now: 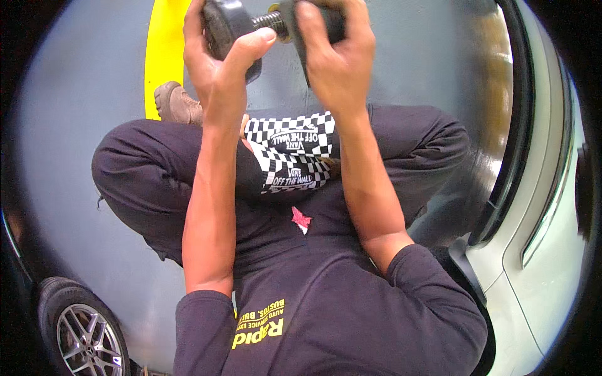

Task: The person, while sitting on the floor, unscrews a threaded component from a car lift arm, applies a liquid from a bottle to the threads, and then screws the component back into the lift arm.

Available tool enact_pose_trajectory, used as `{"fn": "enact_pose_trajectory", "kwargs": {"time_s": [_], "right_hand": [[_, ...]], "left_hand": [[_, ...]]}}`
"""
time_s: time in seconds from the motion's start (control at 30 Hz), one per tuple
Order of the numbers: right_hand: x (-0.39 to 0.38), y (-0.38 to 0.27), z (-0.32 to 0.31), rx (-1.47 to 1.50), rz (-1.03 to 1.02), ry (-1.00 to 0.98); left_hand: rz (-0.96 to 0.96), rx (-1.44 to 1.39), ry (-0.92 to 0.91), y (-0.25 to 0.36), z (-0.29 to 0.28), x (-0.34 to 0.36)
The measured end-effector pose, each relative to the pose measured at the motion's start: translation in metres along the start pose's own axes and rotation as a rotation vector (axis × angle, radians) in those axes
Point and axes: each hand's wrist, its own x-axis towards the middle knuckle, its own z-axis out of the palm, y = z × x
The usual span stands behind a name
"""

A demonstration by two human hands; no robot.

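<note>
Out in front of me, at the upper edge of the view, both hands hold a black two-part piece joined by a threaded metal screw (271,20). My left hand (216,66) is closed round the rounded black end (227,26), with its thumb reaching toward the screw. On the other side, my right hand (340,66) grips a flatter black block (290,26), the thumb lying over its face. A brass-coloured ring shows where the screw meets this block. The picture's edge cuts off the top of the piece and some fingers.
My crossed legs (144,156), in dark trousers and checkered socks (291,135), rest on the grey floor (94,207). A brown shoe (177,103) lies by a yellow stripe (164,44). A pale car body (545,269) stands close at right; a car wheel (88,332) is at lower left.
</note>
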Motion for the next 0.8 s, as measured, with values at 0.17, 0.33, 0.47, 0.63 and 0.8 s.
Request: {"fn": "enact_pose_trajectory", "kwargs": {"time_s": [0.17,0.33,0.47,0.63,0.8], "right_hand": [[0.015,0.0,0.013,-0.308,-0.037,-0.032],[-0.012,0.013,-0.001,-0.209,-0.029,0.032],[0.014,0.024,0.002,-0.237,-0.034,-0.01],[-0.02,0.02,-0.004,-0.136,0.014,-0.024],[0.008,0.024,-0.005,-0.182,-0.018,0.015]], "left_hand": [[0.231,0.227,-0.063,-0.028,-0.008,0.007],[-0.104,0.121,0.047,0.005,0.025,0.003],[-0.126,0.142,0.023,0.012,0.021,0.001],[0.038,0.289,0.056,-0.018,-0.011,0.002],[-0.027,0.11,0.087,-0.015,0.002,0.001]]}}
